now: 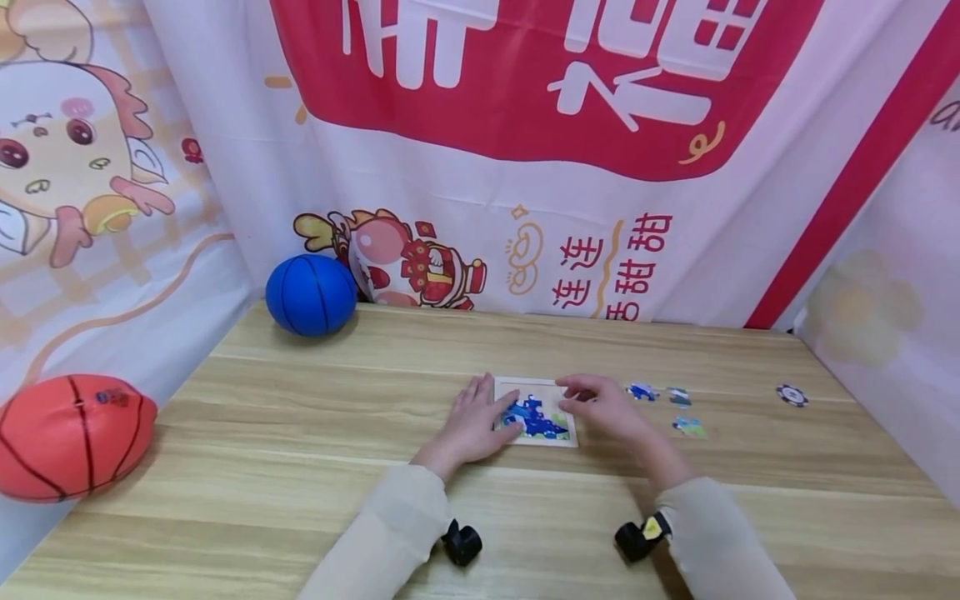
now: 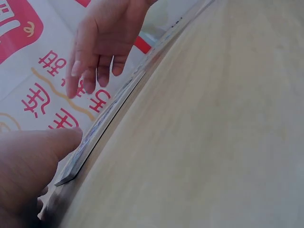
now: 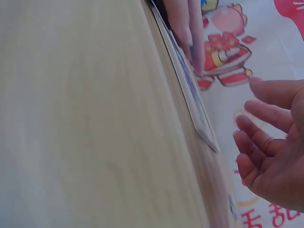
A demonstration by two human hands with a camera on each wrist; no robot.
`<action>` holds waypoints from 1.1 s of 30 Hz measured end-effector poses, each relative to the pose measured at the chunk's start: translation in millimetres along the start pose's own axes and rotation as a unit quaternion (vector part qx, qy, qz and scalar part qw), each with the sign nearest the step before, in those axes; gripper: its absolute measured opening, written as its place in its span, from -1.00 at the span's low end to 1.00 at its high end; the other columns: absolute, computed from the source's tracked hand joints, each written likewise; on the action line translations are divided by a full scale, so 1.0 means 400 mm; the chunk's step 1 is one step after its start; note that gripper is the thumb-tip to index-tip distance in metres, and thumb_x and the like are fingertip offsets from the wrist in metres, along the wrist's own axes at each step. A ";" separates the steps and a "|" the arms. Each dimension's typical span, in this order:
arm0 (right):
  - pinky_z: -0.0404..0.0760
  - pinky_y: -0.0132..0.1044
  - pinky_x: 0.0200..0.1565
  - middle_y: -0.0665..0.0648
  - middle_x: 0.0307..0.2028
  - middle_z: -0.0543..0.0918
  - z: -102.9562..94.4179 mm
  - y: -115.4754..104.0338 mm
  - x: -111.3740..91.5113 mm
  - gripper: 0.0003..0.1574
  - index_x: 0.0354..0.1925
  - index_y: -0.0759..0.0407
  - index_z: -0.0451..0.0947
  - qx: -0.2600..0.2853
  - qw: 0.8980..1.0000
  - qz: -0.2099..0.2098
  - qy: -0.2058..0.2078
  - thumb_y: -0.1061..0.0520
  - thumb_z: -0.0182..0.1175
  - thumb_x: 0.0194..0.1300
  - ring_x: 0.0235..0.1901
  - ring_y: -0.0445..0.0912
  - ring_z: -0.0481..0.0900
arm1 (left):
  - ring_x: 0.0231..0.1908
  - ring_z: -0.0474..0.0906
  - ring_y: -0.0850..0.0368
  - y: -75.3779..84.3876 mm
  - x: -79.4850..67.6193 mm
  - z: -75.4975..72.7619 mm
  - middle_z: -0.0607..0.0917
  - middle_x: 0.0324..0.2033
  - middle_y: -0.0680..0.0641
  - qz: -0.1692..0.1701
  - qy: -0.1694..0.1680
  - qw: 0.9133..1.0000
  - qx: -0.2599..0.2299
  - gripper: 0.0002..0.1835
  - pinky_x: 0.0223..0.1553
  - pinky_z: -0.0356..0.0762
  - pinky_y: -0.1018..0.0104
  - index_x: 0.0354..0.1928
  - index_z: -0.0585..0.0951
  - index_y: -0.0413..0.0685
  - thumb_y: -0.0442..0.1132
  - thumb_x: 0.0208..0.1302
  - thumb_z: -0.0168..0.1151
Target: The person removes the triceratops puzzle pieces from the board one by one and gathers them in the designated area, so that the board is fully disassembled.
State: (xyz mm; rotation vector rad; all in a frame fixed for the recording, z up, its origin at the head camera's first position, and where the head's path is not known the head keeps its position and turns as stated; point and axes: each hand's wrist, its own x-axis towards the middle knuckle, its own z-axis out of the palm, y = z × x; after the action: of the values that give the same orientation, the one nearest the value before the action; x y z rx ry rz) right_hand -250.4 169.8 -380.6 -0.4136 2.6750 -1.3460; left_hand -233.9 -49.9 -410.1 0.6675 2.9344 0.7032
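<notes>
A jigsaw puzzle board (image 1: 551, 442) with a pale frame lies on the table, partly filled with blue dinosaur pieces (image 1: 534, 419). My left hand (image 1: 471, 423) rests along the board's left side, its thumb reaching over the frame. Above the board's right edge hovers my right hand (image 1: 603, 406); in the right wrist view its fingers (image 3: 266, 142) are loosely bent and apart, with nothing between them. Three loose puzzle pieces lie right of that hand: a blue one (image 1: 642, 391), a dark greenish one (image 1: 678, 397) and a light green-blue one (image 1: 689, 427).
A round chip (image 1: 792, 395) with a dark patterned rim lies farther right on the wooden table (image 1: 375, 492). At the back left sits a blue ball (image 1: 311, 295), and a red-orange ball (image 1: 75, 437) is at the left edge. Printed cloth (image 1: 465, 183) hangs behind the table.
</notes>
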 end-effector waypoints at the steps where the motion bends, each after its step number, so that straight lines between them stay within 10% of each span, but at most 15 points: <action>1: 0.43 -0.24 -0.28 0.08 -0.31 0.51 0.011 -0.001 0.003 -0.58 -0.01 0.16 0.46 0.000 1.000 -0.002 -0.006 0.14 0.16 0.11 -0.29 -0.05 0.41 | 0.23 -0.31 -0.17 -0.004 0.000 0.000 -0.11 0.26 -0.29 0.000 0.000 1.000 0.001 -0.43 0.16 -0.30 -0.01 0.25 0.22 0.12 0.12 0.21 -0.10; 33: 0.32 -0.13 -0.14 0.07 -0.22 0.40 0.099 0.008 0.013 -0.60 -0.11 0.17 0.49 -0.119 0.992 -0.044 0.019 0.17 0.25 0.01 -0.18 -0.03 0.31 | 0.24 -0.30 -0.16 -0.014 0.000 0.004 -0.04 0.27 -0.22 0.009 -0.008 1.000 0.024 -0.50 0.15 -0.31 -0.03 0.23 0.25 0.21 0.07 0.25 -0.14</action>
State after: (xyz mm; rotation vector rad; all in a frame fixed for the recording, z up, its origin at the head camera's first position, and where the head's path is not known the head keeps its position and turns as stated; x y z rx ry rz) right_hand -247.1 139.6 -406.7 -0.5423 2.8927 -1.0659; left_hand -235.9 -53.5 -414.1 0.7001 2.9428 0.6282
